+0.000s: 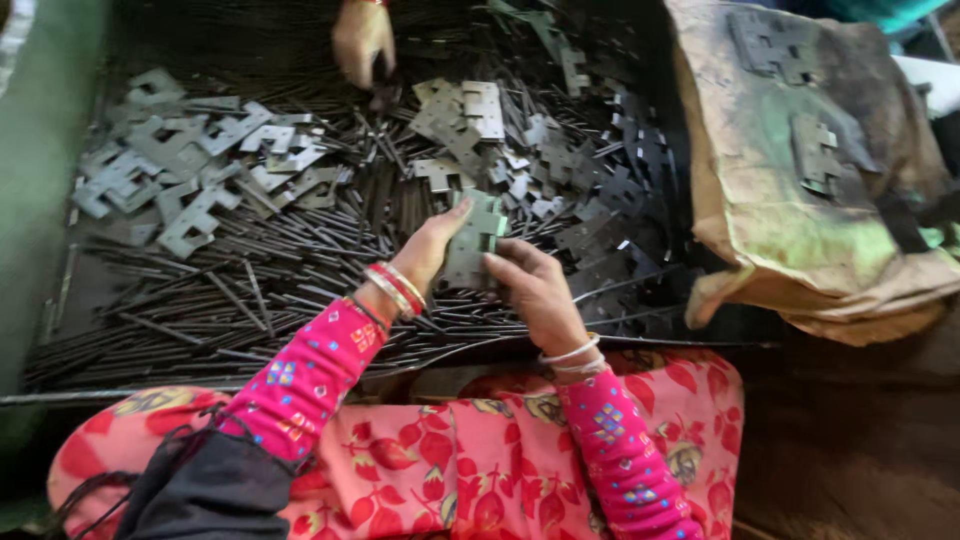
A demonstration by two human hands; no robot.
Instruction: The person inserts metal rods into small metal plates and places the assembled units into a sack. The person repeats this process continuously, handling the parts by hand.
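Hands meet at frame centre over a shallow tray of metal parts: left hand [432,245] and right hand [535,290] both grip one small stack of grey hinge plates [473,240], left fingers curled on its left edge, right thumb and fingers pinching its lower right corner. Stack is held just above the loose metal rods [250,290] that cover the tray floor, tilted slightly. Red bangles sit on the left wrist, white ones on the right; pink patterned sleeves run down to the bottom edge. Lighter hinge plates lie in a heap [190,170] at upper left, well apart from the hands; darker plates [610,200] are piled at right, near the right hand. Another person's hand [362,42] reaches in from the top edge, touching parts there, whether it holds anything I cannot tell. Tray front rim [200,392] runs just above the lap; a green wall [40,180] bounds the left side. Worn tan sack [800,200] stands at right, close to the dark pile, with a few plates on top. Open room is mostly the rod-covered stretch left of the hands.
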